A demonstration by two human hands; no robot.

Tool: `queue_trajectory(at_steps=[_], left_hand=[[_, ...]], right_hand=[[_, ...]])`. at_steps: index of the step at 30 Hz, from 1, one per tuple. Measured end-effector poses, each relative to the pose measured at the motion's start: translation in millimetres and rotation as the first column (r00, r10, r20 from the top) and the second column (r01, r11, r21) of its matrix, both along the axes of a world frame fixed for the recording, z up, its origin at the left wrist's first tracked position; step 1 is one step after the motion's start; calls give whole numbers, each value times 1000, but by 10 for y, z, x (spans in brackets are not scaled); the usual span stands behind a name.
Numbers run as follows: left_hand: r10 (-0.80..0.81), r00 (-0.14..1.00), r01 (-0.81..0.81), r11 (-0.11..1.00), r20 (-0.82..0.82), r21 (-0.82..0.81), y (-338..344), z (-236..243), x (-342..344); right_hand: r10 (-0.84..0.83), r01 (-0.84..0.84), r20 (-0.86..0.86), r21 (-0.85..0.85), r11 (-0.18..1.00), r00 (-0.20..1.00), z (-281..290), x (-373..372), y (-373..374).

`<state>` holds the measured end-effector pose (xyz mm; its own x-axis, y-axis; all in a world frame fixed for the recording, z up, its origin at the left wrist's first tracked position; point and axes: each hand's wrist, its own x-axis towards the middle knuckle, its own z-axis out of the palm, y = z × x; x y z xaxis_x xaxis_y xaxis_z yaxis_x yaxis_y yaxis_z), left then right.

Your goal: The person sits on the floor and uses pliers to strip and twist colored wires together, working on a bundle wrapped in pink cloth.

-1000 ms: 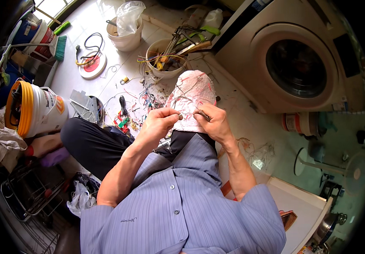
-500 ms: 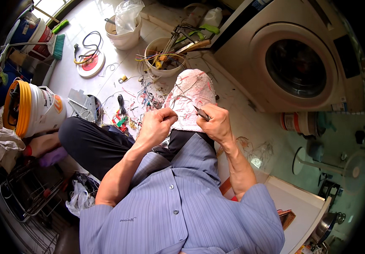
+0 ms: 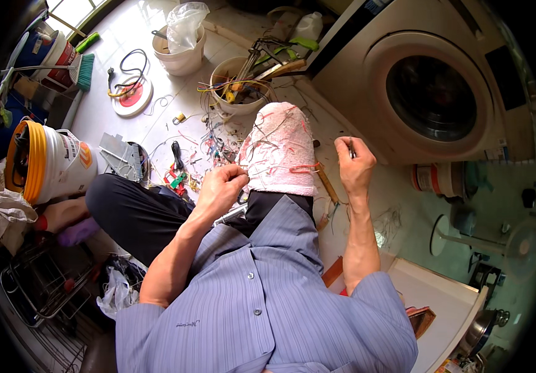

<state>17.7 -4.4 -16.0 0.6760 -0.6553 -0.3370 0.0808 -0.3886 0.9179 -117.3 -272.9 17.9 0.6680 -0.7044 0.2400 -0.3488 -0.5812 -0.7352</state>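
A nubbly, pale-pink terry towel (image 3: 275,152) bulges dome-like, strewn with thin wire scraps and a glossy red strip (image 3: 303,168). At its lower-left edge, the left hand (image 3: 223,188) pinches fingertips together, contents unclear. The right hand (image 3: 355,163), clamped on a slim dark tool (image 3: 352,153), has swung off the towel to its right.

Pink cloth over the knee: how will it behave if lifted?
The pink cloth is probably floppy, since it moulds to the rounded shape beneath. Its rough, fuzzy surface suggests it won't be slippery. The loose strands on top would likely slide off if it tilts.
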Motion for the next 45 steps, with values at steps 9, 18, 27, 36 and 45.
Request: queue_trajectory(at_steps=[9, 18, 27, 36, 45], left_hand=[[-3, 988, 0, 1000, 154, 19, -38, -140, -7], [-234, 633, 148, 972, 738, 182, -153, -28, -68], [-97, 765, 227, 966, 637, -126, -420, -204, -133], [-91, 892, -41, 959, -442, -280, -629, -221, -252], [-81, 893, -62, 952, -442, -300, -686, -307, -334]], right_hand=[[431, -442, -132, -70, 894, 893, -175, 7, 406], [541, -561, -167, -105, 821, 824, -108, 79, 327], [598, -614, -139, -147, 776, 789, -80, 127, 334], [375, -353, 7, -320, 879, 927, 70, 151, 130], [181, -143, -9, 577, 804, 983, -303, -103, 283]])
